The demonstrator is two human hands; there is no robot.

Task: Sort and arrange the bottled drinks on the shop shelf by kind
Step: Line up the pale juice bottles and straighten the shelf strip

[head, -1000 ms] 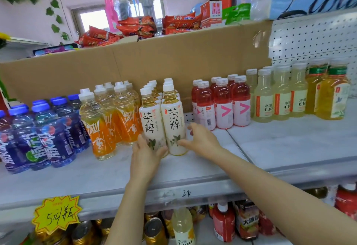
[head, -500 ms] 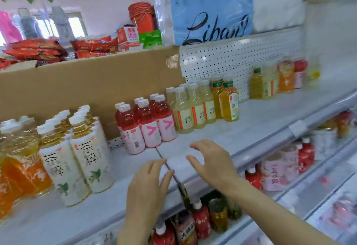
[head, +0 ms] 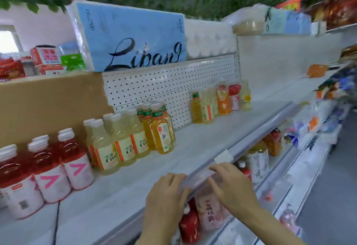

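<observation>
Both my hands sit at the front lip of the shelf with nothing in either grip: my left hand lies with its fingers loosely bent over the rail, and my right hand hovers just past it with relaxed fingers touching the clear price strip. I judge they are low and free here because I am between bottles, about to reach along the shelf. The drinks to my left already stand in blocks by kind, which is why they are packed shoulder to shoulder: the red bottles with pink arrows, then the pale bottles touching them, then the amber bottles with green caps. Well apart, farther right against the pegboard, stands a mixed row: an amber one, pale ones, an orange one, a red one and a yellowish one side by side. That cluster looks unsorted to me, so it is likely my next target, each bottle going to its matching block. The far end of the view is blurred, and I cannot read those labels.
</observation>
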